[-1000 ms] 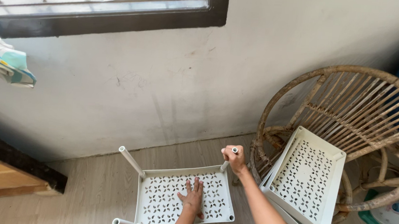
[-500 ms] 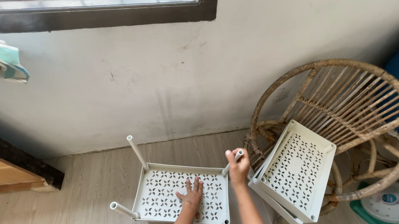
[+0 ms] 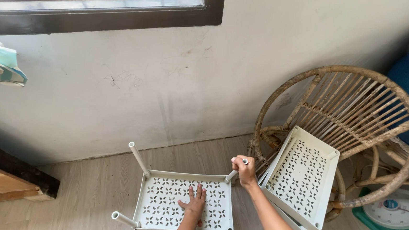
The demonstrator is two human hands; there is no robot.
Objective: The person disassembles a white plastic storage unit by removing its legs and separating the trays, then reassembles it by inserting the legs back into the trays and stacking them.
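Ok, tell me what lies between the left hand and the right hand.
In the head view, only the perforated white tray lies between them: the left hand presses it flat, while the right hand grips its corner pole.

You have open floor (image 3: 84, 193) left of the perforated shelf tray (image 3: 184, 205). On its right, the leaning trays (image 3: 301, 177) and rattan chair (image 3: 352, 130) block passage; the wall (image 3: 168, 88) closes off the far side.

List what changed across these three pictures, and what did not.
Little changed. The camera view drifted, so the window sits higher and the rattan chair shows more fully. The right hand keeps its grip on the top of the near-right white tube. The left hand stays flat on the perforated white tray. Two other tubes remain in their corners, and the spare trays still lean against the chair.
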